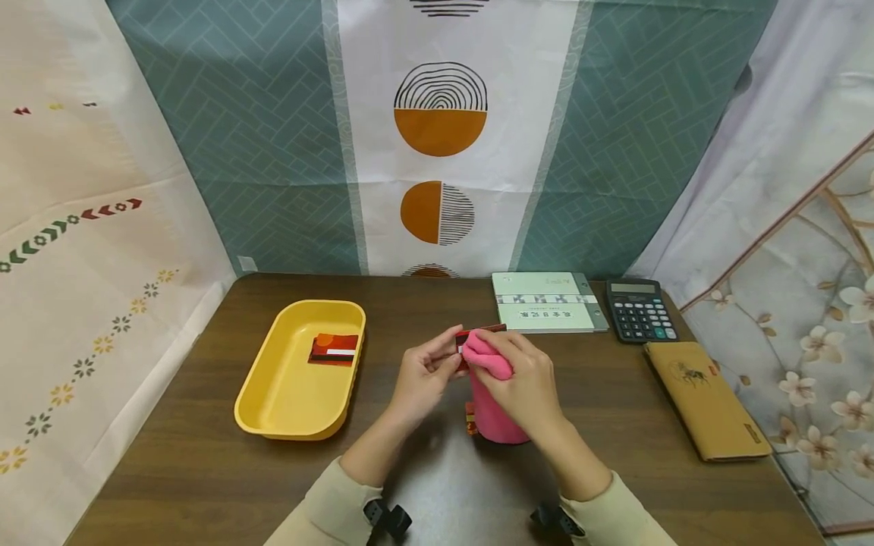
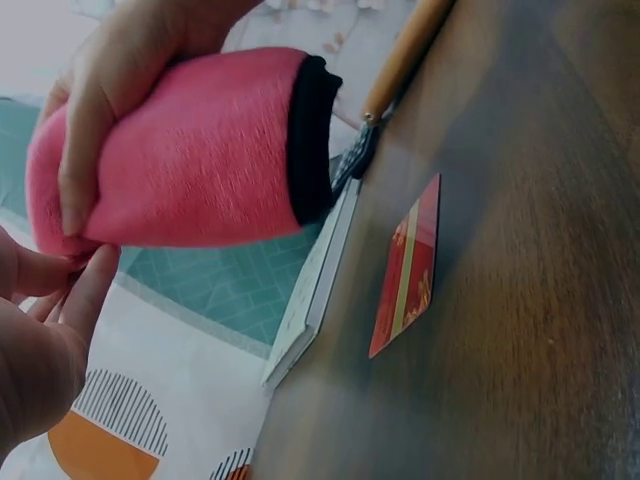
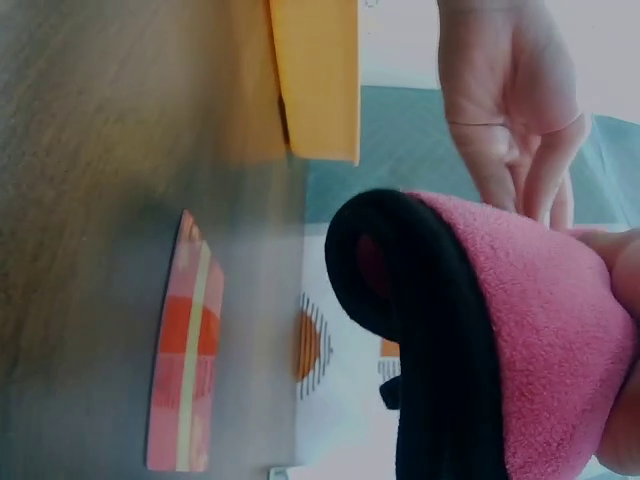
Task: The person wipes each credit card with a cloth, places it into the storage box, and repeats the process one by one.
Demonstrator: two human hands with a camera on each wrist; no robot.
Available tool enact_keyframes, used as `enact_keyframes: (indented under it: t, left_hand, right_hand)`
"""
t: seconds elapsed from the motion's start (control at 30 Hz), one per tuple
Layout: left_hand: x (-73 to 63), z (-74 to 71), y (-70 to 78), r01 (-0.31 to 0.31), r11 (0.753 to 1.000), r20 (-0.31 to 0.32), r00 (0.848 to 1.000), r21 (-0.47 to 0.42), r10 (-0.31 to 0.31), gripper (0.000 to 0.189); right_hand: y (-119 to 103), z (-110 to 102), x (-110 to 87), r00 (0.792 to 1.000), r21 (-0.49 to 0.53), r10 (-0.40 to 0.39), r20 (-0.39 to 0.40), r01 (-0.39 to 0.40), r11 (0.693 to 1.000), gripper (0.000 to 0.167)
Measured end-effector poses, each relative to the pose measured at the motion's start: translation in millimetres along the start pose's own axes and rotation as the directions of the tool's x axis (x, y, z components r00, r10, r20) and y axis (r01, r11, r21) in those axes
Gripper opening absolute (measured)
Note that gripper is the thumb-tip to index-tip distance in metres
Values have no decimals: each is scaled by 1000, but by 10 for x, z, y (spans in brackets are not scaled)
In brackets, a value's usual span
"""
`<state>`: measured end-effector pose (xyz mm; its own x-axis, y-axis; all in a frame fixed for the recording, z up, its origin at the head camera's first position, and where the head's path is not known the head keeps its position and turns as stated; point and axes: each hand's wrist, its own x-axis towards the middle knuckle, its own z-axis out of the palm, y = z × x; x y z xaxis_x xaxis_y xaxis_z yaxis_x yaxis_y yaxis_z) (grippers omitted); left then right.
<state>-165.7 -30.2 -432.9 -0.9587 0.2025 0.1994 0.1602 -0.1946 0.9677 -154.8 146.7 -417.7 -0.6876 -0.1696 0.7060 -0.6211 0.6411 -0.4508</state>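
Observation:
My left hand (image 1: 422,381) pinches a dark red card (image 1: 462,338) near the middle of the table, its edge showing past my fingers. My right hand (image 1: 531,387) grips a pink cloth (image 1: 497,415) with black edging, folded over the card and touching it. The rest of the cloth hangs down, and in the left wrist view most of the card is hidden behind fingers and cloth. Under the cloth a second red card (image 2: 408,268) with a yellow stripe lies flat on the table. Another red card (image 1: 333,349) sits inside the yellow tray (image 1: 290,402) on the left.
At the back right lies a pale green book (image 1: 546,292), beside a black calculator (image 1: 639,315). A tan notebook (image 1: 706,402) rests along the right side of the brown table (image 1: 205,478). Patterned cloths hang behind and at both sides.

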Motion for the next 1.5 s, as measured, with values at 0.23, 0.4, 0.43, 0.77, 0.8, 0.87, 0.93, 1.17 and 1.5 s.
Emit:
enact_keyframes:
  t: [0.23,0.4,0.43,0.77,0.8,0.87,0.93,1.17,1.5]
  left_hand:
    - [6,-9,5,-14,1000,20,1000,19,13,49]
    - [17,-51,28,-48,998,-16,999,-28,48,48]
    - [17,-56,30,-51,998,-19,999,-34,51,48]
    - [34,11,59,-42,999,47,998,-1,42,48]
    - [35,9,63,-43,999,38,998,-2,43,48]
    - [35,-1,67,-35,999,23,999,-11,35,48]
    - [30,-12,69,-27,999,17,1000,-22,27,48]
    - [-9,-26,63,5,1000,40,999,-22,-4,50]
    - [-26,-5,43,23,999,38,999,-27,-22,50]
  right_hand:
    - [-16,-17,48,999,20,-39,-21,39,999,47]
    - [21,-16,-1,997,-26,-74,-18,73,997,46]
    - [30,-20,-3,997,-22,-72,-26,71,997,45]
    - [-31,-56,34,994,-82,-101,-36,97,992,46]
    - [-39,-60,22,994,-86,-106,-20,104,991,46]
    - [-34,-66,-2,994,-86,-111,3,111,990,45]
    - [-2,-79,-11,995,-69,-96,4,97,993,43]
    - [145,-160,28,997,46,74,-35,-72,996,43]
    - [138,-156,18,991,53,133,-14,-132,990,41]
